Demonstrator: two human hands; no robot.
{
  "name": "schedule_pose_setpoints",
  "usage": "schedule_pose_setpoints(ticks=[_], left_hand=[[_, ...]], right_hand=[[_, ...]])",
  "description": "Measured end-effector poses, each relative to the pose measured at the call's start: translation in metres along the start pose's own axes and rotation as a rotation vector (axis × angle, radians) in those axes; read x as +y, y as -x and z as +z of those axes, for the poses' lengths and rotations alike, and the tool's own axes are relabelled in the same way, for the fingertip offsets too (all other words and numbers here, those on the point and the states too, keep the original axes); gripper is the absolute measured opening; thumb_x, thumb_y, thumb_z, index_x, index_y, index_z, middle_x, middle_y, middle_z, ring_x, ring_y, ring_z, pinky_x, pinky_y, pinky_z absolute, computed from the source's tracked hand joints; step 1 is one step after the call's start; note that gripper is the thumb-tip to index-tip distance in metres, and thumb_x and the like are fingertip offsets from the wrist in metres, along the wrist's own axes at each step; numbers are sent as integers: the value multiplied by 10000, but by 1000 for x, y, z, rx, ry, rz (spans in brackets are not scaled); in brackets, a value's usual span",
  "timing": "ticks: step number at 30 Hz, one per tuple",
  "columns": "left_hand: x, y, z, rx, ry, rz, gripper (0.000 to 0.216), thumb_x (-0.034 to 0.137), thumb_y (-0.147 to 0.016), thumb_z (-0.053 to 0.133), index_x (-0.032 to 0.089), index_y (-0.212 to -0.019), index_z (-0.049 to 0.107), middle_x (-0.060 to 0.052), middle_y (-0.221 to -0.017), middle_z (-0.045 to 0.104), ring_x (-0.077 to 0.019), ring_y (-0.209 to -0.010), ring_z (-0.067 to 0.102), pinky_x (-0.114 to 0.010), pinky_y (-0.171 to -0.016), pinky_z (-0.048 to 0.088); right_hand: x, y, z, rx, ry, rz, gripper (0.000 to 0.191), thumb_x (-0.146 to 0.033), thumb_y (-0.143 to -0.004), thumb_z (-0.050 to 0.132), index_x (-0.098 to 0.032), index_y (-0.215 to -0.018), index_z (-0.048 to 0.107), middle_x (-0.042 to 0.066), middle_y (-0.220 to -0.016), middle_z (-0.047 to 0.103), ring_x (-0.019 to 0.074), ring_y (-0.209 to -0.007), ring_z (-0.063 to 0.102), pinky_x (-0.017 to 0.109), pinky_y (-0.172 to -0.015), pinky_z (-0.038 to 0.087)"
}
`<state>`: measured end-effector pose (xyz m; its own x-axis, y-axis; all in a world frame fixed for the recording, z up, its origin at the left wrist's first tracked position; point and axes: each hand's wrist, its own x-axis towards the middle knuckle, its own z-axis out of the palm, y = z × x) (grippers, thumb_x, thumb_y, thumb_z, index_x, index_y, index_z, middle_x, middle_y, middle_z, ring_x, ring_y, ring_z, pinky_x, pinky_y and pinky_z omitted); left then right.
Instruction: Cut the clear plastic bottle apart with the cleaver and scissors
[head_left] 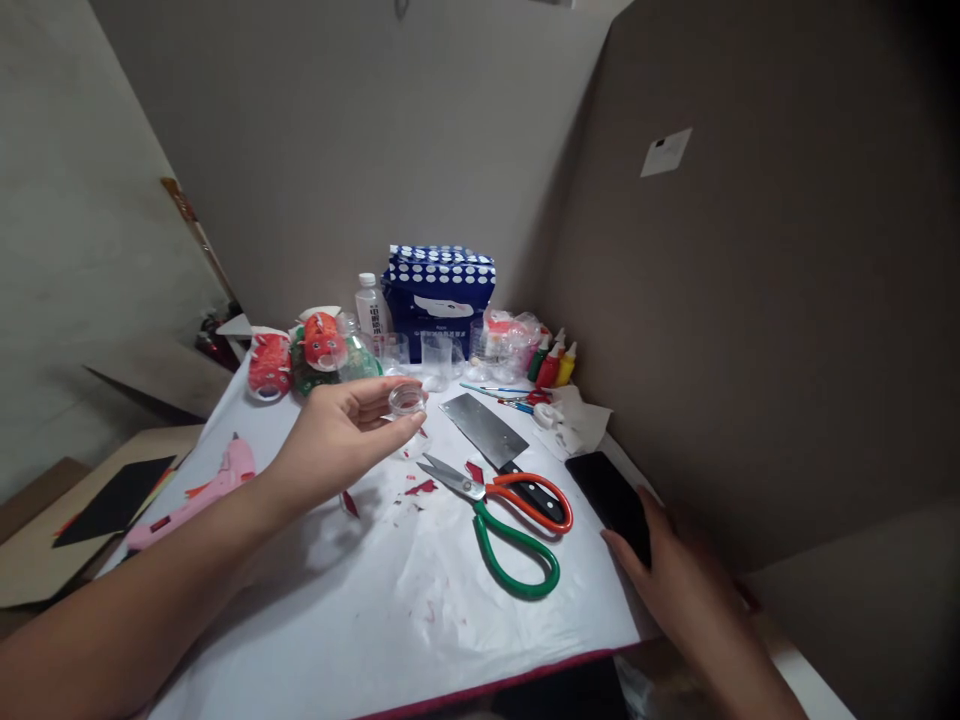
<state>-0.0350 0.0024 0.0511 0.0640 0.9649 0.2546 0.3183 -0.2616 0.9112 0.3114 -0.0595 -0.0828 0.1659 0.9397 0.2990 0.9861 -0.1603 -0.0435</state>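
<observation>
My left hand (341, 432) is held above the white table cover (375, 610), pinching a small clear plastic cup (407, 401) between thumb and fingers. My right hand (671, 565) rests at the table's right edge, fingers stretched out flat and touching the near end of a black phone (609, 492). Between the hands lie scissors (510, 520) with one orange and one green handle, and a cleaver (491, 438) with a black handle. Red paper scraps (420, 487) lie near the scissors' tips.
A pink glue gun (202, 492) lies at the left. At the back stand red painted bottle crafts (300, 355), a clear bottle (370, 305), a blue dotted box (440, 292), clear cups (437, 358), paint bottles (553, 363), brushes and tissue (581, 420). A brown cardboard wall (750, 300) closes the right side.
</observation>
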Motion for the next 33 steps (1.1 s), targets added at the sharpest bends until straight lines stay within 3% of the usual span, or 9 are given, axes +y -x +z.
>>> schedule_pose_setpoints(ticks=[4,9,15,28,33], left_hand=[[-2,-1,0,-3,17,10,434,328,-719,753,177,-1117,671,-55,-1056,741,-206,-945,705,-244,-810,599],[2,-2,2,12,-32,-18,400,308,-724,745,165,-1092,683,-60,-1026,749,-212,-918,713,-245,-795,605],[6,0,0,12,-31,-12,391,313,-723,750,178,-1085,691,-54,-1032,748,-206,-932,710,-233,-825,592],[6,-2,-2,35,-4,-15,366,306,-696,772,193,-1039,712,-40,-989,759,-206,-924,713,-218,-812,591],[9,1,-3,15,-10,-33,365,311,-692,773,190,-1031,714,-39,-970,762,-211,-884,722,-222,-747,612]], right_hand=[[4,12,4,21,-69,-37,613,-473,-857,471,-60,-1309,488,203,-969,672,350,-867,651,429,-702,512],[4,10,9,36,-309,-120,524,-411,-829,504,-120,-1263,531,159,-1145,651,301,-1025,612,417,-867,488],[1,1,10,17,-420,-86,545,-388,-769,550,-168,-1267,541,108,-1203,631,287,-1079,562,421,-914,455],[3,2,6,-76,-433,-4,569,-405,-737,529,-180,-1259,548,101,-1152,640,290,-1055,549,415,-900,449],[7,-1,8,-37,-307,83,656,-492,-771,518,-178,-1346,474,124,-1161,644,359,-1101,526,494,-874,448]])
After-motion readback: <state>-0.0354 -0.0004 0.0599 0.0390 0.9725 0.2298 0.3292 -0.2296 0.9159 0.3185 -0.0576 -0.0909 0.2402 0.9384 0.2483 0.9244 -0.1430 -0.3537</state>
